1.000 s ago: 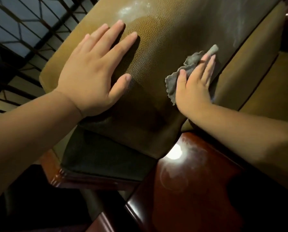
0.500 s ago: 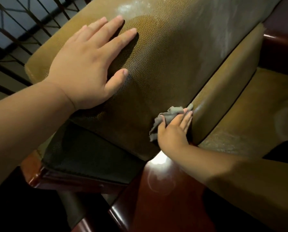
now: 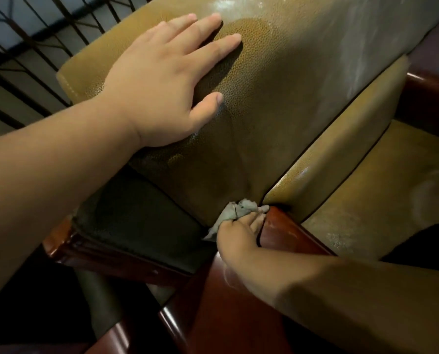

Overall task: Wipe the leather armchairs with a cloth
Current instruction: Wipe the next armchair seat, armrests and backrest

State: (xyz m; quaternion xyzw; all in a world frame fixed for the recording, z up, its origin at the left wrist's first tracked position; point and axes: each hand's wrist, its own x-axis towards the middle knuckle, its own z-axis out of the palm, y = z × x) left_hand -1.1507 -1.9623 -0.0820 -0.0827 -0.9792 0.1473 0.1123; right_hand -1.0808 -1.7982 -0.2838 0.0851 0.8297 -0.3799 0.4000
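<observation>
A tan leather armchair fills the view; its backrest slopes from upper left to lower centre, with dusty streaks near its top and right. My left hand lies flat on the upper backrest, fingers straight and spread. My right hand presses a small grey cloth against the bottom corner of the backrest, where it meets the seat cushion and the wooden armrest. Most of the cloth is hidden under my fingers.
The glossy reddish-brown wooden armrest runs along the bottom centre. A dark leather side panel sits below the backrest at left. A black metal window grille stands behind the chair at upper left. The far wooden armrest is at the right edge.
My right hand has slid the cloth down the backrest from its middle to its bottom corner by the armrest. My left hand has stayed flat on the upper backrest.
</observation>
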